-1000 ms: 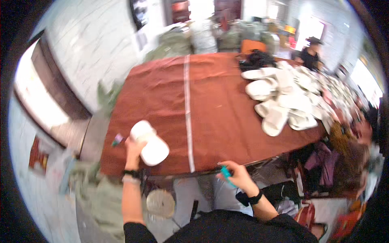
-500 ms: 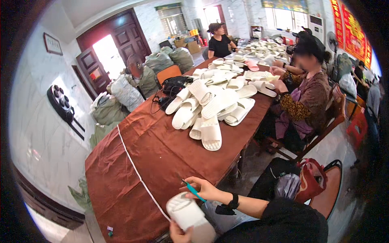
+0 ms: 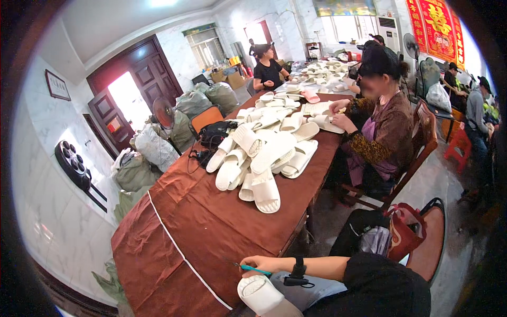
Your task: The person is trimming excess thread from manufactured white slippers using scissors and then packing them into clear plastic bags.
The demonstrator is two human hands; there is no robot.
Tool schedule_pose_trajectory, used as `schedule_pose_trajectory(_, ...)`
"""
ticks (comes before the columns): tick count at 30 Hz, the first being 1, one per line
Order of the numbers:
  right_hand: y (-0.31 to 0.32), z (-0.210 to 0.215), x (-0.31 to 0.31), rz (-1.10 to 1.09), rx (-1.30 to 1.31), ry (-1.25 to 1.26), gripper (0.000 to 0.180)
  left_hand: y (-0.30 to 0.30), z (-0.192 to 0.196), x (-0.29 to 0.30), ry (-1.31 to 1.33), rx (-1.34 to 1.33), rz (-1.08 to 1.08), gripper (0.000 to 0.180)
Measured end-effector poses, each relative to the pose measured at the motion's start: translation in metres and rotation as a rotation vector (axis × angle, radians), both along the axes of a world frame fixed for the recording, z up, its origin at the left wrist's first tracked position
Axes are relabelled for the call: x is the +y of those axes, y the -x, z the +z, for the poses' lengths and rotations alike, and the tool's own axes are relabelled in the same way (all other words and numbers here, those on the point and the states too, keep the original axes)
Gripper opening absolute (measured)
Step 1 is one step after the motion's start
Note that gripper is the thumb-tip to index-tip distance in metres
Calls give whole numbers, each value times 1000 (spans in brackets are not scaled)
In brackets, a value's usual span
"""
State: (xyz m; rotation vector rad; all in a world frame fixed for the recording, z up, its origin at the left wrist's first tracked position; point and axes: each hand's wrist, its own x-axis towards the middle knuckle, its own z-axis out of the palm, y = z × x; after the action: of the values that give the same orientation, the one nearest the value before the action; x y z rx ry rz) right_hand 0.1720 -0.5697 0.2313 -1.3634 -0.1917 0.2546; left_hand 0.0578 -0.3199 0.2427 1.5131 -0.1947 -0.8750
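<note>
At the lower edge a white slipper (image 3: pixel 262 297) is held up near the corner of the table, its lower part cut off by the picture's edge. My right hand (image 3: pixel 260 263) is just above the slipper, closed around a slim teal-handled tool (image 3: pixel 255 269) with a thin dark tip. What kind of tool it is cannot be made out. My left hand does not show; it lies below the picture. Farther up the table lies a large heap of white slippers (image 3: pixel 265 193), apart from my hands.
A brown cloth covers the long table (image 3: pixel 211 227), with a white cord (image 3: pixel 174 240) across it. A black bag (image 3: pixel 216 133) lies beside the heap. Co-workers sit along the right side (image 3: pixel 388 132) and far end. Chairs with bags (image 3: pixel 406 232) stand at right; stuffed sacks (image 3: pixel 156 148) stand at left.
The slipper has moved right and down, and my left hand has dropped out of view. My right hand is slightly lower, still holding the tool. The whole view has shifted a little.
</note>
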Motion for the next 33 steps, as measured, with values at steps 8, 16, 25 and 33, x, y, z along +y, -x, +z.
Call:
schedule_pose_trajectory(8,8,19,-1,104,-130,125,35,4,-13,6,138,59,3,69)
schedule_pose_trajectory(16,46,64,-45,49,-97,254,52,-20,12,-1,140,-82,112,68)
schedule_pose_trajectory(25,82,-5,-53,19,369,-680,36,-27,78,7,239,38,251,58)
schedule_pose_trajectory(33,69,23,-75,-482,332,-1101,29,-35,68,18,768,23,260,65)
